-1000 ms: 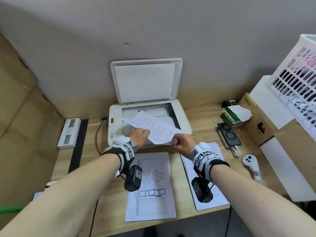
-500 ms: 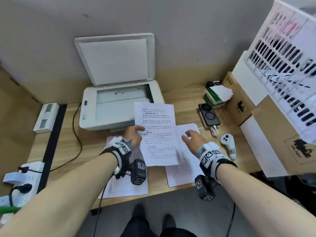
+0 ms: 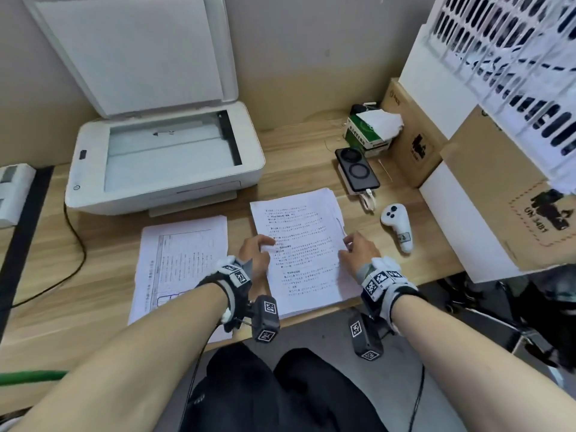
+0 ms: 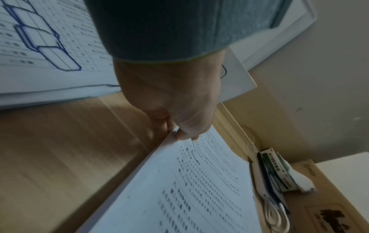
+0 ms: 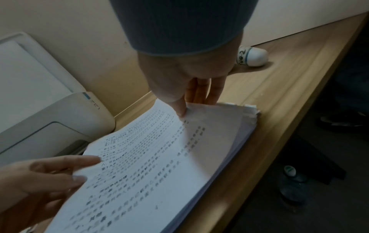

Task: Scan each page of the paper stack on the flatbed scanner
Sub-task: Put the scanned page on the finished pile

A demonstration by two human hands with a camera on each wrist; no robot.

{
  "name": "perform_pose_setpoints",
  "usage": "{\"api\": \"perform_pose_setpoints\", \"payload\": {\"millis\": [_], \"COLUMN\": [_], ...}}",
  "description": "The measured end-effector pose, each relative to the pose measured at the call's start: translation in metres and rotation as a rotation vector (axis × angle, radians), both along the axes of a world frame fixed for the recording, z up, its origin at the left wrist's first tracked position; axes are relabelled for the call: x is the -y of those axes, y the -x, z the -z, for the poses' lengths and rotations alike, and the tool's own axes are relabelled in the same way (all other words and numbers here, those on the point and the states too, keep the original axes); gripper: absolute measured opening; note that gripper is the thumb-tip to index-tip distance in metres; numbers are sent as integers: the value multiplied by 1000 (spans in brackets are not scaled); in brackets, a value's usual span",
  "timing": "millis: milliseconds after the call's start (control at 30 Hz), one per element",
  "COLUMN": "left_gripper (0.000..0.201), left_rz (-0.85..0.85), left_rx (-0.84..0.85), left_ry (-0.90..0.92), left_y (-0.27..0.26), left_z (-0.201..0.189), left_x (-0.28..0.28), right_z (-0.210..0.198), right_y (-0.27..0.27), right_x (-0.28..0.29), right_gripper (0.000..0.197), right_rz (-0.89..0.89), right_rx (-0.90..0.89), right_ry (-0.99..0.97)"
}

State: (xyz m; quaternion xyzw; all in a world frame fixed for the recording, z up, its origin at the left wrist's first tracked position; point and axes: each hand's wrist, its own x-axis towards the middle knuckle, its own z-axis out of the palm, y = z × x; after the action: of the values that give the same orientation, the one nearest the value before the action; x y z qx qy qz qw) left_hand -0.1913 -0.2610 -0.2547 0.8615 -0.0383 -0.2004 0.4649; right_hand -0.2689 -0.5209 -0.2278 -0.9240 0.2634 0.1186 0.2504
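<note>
Left hand pinching top sheet at its left edge, right hand thumb and fingers gripping its right edge over paper stack, flatbed scanner lid-up beyond both hands on counter

Left hand: I am pinching the top sheet's left edge, thumb above, fingers beneath. Right hand: I am pinching its right edge; both forearms are reaching forward.

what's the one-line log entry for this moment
scanner lid open, glass bare | left hand pinching top sheet | right hand at stack edge
</note>
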Motion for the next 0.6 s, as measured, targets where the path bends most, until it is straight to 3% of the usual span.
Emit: {"api": "perform_pose_setpoints", "payload": {"millis": [100, 200, 367, 600], "left_gripper": [31, 32, 29, 31], "left_rz": [0, 20, -38, -129], "left_rx": [23, -6, 3, -24], "left_ry": [-51, -101, -201, -258], "left_y": [-6, 4, 1, -1], "left_z": [32, -6, -24, -68], "left_x": [0, 9, -3, -92], "right_z": [8, 8, -4, -36], "right_y": [-1, -3, -8, -21], "right_x": [-2, -6, -17, -81], "right_gripper": [21, 20, 19, 18], "right_rz": [18, 42, 76, -64], "right_rx": [-18, -29, -8, -16], "right_ry": [57, 78, 111, -9]}}
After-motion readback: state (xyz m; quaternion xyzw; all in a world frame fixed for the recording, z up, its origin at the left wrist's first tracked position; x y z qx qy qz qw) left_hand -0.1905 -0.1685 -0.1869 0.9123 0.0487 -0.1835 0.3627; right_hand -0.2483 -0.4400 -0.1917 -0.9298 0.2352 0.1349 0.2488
